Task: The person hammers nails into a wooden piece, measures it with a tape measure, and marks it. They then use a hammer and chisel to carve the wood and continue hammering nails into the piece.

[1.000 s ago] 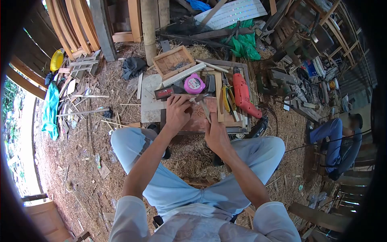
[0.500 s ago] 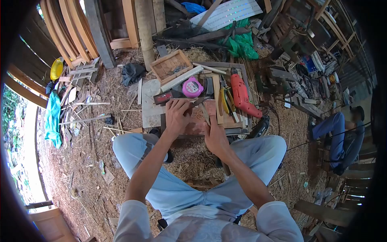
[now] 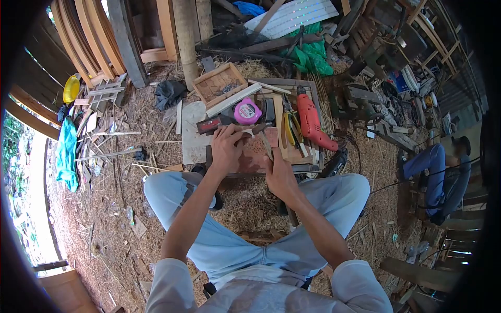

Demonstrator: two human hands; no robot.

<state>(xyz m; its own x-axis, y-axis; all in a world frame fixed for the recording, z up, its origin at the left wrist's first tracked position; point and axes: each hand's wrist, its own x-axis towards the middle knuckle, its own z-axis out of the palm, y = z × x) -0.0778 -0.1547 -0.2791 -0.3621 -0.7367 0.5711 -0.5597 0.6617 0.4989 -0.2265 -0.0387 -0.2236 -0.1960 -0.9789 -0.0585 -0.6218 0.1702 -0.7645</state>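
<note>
My right hand [image 3: 281, 175] is wrapped round the wooden handle of a hammer [image 3: 266, 143], whose dark head rests near the far side of a reddish wooden board [image 3: 254, 156]. Opposite it, my left hand [image 3: 227, 151] lies over the board's left part, fingers bent and pressed together beside the hammer head. What those fingertips hold is too small to make out. Just beyond them sit a pink tape measure [image 3: 247, 112] and a dark block with a red face [image 3: 210, 124]. Yellow-handled pliers [image 3: 292, 130] lie right of the board.
A red drill [image 3: 311, 120] lies at the bench's right, its cord trailing off. At the back stands a wooden box [image 3: 219, 86] with small metal bits. Wood shavings cover the ground [image 3: 125, 208]. On the far right sits another person [image 3: 443, 175].
The hammer head has shifted slightly at the far side of the board. My left fingers have moved little; the whole view has drifted slightly.
</note>
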